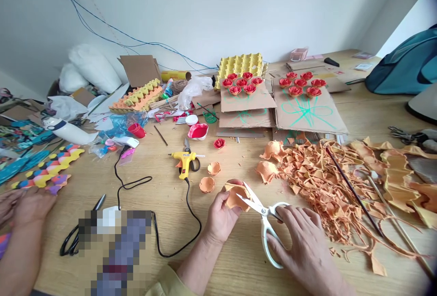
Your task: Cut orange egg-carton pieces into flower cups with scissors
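My left hand (221,216) pinches an orange egg carton cup (235,197) over the front of the table. White scissors (264,214) are in my right hand (303,241), its thumb and fingers through the handle loops. Their blades stand apart at the rim of the cup. Two small trimmed orange cups (207,185) lie just left of my left hand. Two untrimmed orange cups (267,171) sit beyond the scissors, beside a heap of orange carton scraps (317,182).
A yellow glue gun (185,163) with a black cord lies left of centre. Red paper roses (295,85) stand on cardboard sheets (307,114) at the back. Red paint (198,131) fills a small dish. Another person's hand (32,205) is at the far left, by painted carton strips (51,166).
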Tool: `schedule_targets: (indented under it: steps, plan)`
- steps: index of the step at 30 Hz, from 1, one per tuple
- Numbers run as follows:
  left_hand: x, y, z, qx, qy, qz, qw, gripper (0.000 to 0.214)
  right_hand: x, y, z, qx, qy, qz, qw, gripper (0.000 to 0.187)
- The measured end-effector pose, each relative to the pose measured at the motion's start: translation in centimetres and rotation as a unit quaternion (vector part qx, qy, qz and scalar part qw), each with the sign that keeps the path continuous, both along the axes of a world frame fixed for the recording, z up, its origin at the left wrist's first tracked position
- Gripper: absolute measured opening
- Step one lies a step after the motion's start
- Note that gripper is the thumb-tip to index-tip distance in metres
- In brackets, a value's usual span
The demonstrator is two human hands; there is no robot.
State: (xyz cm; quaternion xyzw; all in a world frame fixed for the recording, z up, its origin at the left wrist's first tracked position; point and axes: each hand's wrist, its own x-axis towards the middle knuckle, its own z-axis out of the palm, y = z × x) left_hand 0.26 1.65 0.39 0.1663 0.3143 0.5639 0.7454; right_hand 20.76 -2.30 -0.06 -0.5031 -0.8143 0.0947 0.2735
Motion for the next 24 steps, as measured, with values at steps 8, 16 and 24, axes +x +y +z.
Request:
schedule_targets:
  steps: [8,16,24]
  plan:
    - [0.38,-0.4,0.74,0.042,0.055,-0.02,0.997,0.026,0.06,0.05,-0.16,-0.028,0.011,0.004,1.0,0.029]
    - [0.46,-0.58,0.78,0.086,0.088,-0.046,0.991,0.023,0.29,0.11,-0.57,-0.025,0.005,0.012,1.0,0.036]
    - [0.08,-0.53,0.6,0.074,0.169,-0.045,0.982,0.032,0.05,0.07,-0.51,-0.052,0.032,0.029,0.998,0.019]
